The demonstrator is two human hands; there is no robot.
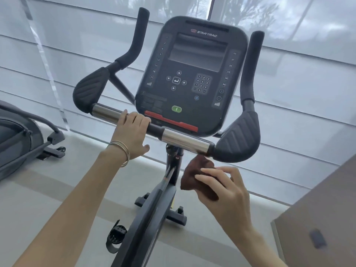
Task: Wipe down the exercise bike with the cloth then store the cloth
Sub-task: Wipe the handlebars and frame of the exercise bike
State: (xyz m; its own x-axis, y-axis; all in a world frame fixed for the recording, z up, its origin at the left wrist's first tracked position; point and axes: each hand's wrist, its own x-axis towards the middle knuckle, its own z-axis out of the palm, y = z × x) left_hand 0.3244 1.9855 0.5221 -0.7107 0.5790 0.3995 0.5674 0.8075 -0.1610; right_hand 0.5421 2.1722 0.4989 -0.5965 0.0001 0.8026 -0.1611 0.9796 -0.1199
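Pale pleated blinds cover the window wall behind, and a light floor runs under everything.

Head view: the exercise bike stands in the middle, seen from above the saddle side. Its dark console faces the camera with an unlit screen, a keypad and a green button. The handlebar crosses below the console, with chrome sleeves on either side of a black middle section.

The left hand, with thin bangles on the wrist, rests on that black section. Its grip is clamped over the top of the bar, with the thumb hanging free beneath.

The right hand is lower, under the right end of the bar, its grip pinched on a dark brown cloth between thumb and fingers. The bunched cloth rises from the fingers to the underside of the bar, where the chrome meets the ribbed right elbow pad. Whether it touches there I cannot tell.

A strapped pedal shows low on the frame's left. Another machine stands at the left edge, and a brown cabinet fills the lower right corner.
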